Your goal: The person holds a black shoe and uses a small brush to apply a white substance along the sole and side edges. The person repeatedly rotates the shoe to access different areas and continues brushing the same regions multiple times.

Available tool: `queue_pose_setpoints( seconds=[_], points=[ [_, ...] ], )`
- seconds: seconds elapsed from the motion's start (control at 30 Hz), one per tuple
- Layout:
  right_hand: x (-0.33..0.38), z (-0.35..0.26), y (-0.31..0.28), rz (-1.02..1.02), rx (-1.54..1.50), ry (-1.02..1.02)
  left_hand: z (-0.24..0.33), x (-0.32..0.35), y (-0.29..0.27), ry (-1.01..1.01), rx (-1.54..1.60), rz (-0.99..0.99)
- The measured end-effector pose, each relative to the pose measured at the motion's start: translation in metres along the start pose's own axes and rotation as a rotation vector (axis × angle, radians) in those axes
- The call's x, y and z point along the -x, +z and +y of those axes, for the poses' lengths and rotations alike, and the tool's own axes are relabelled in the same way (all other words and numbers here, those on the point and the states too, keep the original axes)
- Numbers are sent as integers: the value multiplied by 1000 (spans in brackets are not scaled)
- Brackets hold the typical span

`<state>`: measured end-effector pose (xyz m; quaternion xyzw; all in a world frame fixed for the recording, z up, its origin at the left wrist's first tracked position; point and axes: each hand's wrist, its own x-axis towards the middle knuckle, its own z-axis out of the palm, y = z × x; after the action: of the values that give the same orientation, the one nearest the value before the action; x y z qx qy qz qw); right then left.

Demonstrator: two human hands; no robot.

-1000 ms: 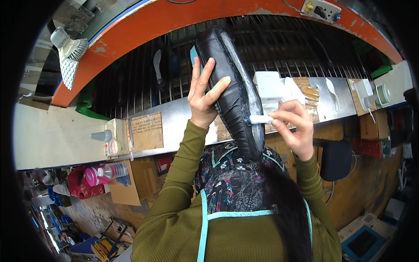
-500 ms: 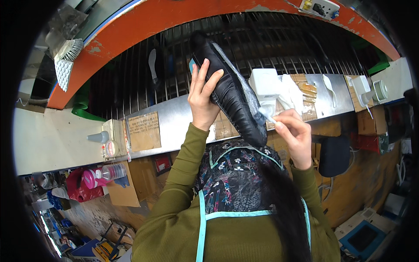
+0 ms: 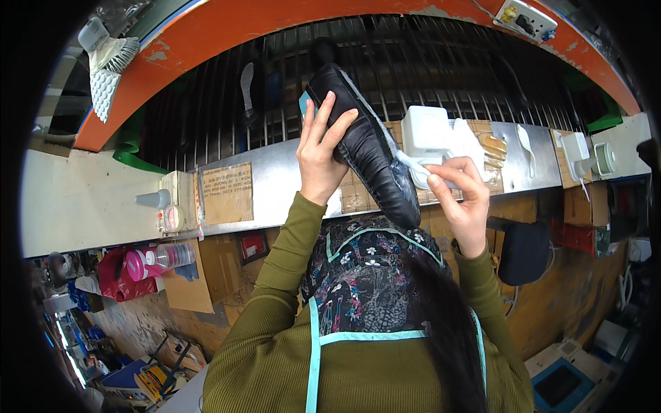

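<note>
A black shoe upper (image 3: 368, 155), seemingly stretched over a last, is held up slantwise over the bench edge. Its lower end points toward me. My left hand (image 3: 321, 155) grips it from the left, fingers spread across its side. A whitish wet-looking film runs along its right-hand edge. In my right hand (image 3: 465, 199), a small white-handled brush (image 3: 413, 165) is pinched between thumb and fingers. The brush tip touches that coated edge, about two-thirds of the way down. A light-blue piece (image 3: 303, 103) shows beside my left fingertips.
A white square tub (image 3: 423, 127) and a crumpled white cloth (image 3: 465, 141) lie behind my right hand. Farther right is a white spoon-like tool (image 3: 525, 148). Dark rollers (image 3: 213, 124) run behind the metal bench, under an orange beam (image 3: 275, 33). Brown cardboard (image 3: 227, 195) lies left.
The brush has slid a little up the shoe's coated edge, away from its lower end. My left hand keeps the same grip. The whole view has shifted slightly.
</note>
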<state>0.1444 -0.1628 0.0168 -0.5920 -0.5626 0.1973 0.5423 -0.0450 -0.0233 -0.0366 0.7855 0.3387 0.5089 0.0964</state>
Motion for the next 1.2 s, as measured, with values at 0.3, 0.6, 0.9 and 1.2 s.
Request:
queue_pose_setpoints(
  seconds=[0.3,0.6,0.9,1.2],
  points=[
    [-22,9,4,-74,-60,-77,-6,-5,-5,18,-34,14],
    [-13,16,-6,-180,-135,-22,-13,-8,-2,-17,-30,3],
    [-10,16,-13,-153,-153,-23,-14,-7,6,-145,34,-56],
    [-23,14,-12,-148,-216,-59,-8,-5,12,-268,224,-145]
  ],
)
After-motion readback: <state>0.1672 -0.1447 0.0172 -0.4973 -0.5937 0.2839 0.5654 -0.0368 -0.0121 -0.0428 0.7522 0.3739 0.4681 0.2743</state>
